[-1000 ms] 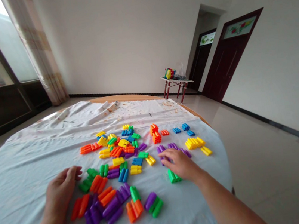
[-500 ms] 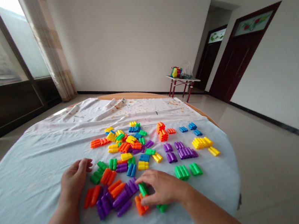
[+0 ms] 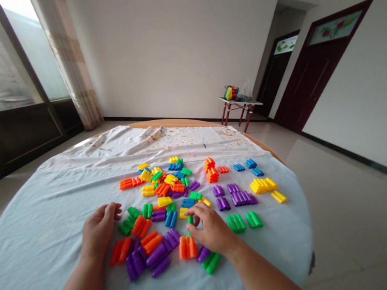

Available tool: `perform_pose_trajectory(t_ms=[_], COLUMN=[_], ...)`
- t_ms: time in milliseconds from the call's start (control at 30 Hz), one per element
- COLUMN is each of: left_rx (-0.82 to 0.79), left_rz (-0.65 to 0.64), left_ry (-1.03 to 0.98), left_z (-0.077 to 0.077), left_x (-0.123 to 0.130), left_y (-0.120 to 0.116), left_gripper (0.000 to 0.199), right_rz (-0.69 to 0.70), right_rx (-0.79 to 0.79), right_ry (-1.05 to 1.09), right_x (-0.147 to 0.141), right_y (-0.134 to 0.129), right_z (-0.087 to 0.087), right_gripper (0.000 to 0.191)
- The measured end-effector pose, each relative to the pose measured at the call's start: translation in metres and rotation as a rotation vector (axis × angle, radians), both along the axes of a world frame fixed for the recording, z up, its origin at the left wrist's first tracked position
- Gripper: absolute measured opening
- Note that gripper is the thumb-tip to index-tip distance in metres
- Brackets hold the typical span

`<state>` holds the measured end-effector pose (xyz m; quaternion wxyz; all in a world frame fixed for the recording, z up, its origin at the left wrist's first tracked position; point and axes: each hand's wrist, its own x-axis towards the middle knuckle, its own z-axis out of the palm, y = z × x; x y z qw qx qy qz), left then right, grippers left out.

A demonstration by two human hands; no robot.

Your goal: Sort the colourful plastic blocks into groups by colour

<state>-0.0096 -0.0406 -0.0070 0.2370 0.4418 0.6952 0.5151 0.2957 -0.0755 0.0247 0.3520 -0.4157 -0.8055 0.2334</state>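
Note:
Between the thumb and fingers of my right hand (image 3: 209, 226) is a green plastic block (image 3: 189, 220) of joined tubes, partly covered by the fingers. Below this hand lie an orange block (image 3: 187, 248), a purple block (image 3: 202, 255) and a green block (image 3: 211, 262). My left hand (image 3: 99, 227) rests on the cloth at the left of the pile, fingers loosely bent and nothing in them. Nearest to it are green blocks (image 3: 129, 222) and a large orange block (image 3: 141, 227).
Mixed blocks lie heaped in the table's middle. On the right, groups by colour: orange (image 3: 212, 175), blue (image 3: 251, 163), purple (image 3: 243, 198), yellow (image 3: 263, 185), green (image 3: 236, 223). A pale blue cloth (image 3: 38, 228) covers the round table. A small side table (image 3: 240, 102) stands by the wall.
My right hand has lifted the green block up and away from the orange block, which now lies fully in sight. My left hand has stayed in place; the view has shifted slightly.

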Motion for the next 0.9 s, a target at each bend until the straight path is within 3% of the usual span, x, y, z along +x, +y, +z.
perform_pose_trajectory(t_ms=[267, 500, 700, 800, 900], left_rx=[0.017, -0.011, -0.021, -0.024, -0.047], left_rz=[0.044, 0.012, 0.019, 0.024, 0.028], left_ry=[0.033, 0.046, 0.048, 0.040, 0.039], left_z=[-0.002, -0.001, 0.005, 0.003, 0.000], left_x=[0.002, 0.001, 0.003, 0.000, -0.004], left_y=[-0.001, -0.001, -0.003, -0.001, 0.002], left_gripper=[0.040, 0.039, 0.044, 0.045, 0.046], right_rz=[-0.084, 0.045, 0.064, 0.108, 0.129], right_rx=[0.141, 0.149, 0.053, 0.041, 0.054], right_ry=[-0.060, -0.264, -0.494, -0.441, -0.302], right_x=[0.001, -0.020, -0.040, -0.044, -0.035], right_y=[0.002, -0.006, -0.003, -0.002, 0.002], right_z=[-0.002, 0.010, 0.013, 0.013, 0.019], right_gripper=[0.036, 0.015, 0.041, 0.048, 0.035])
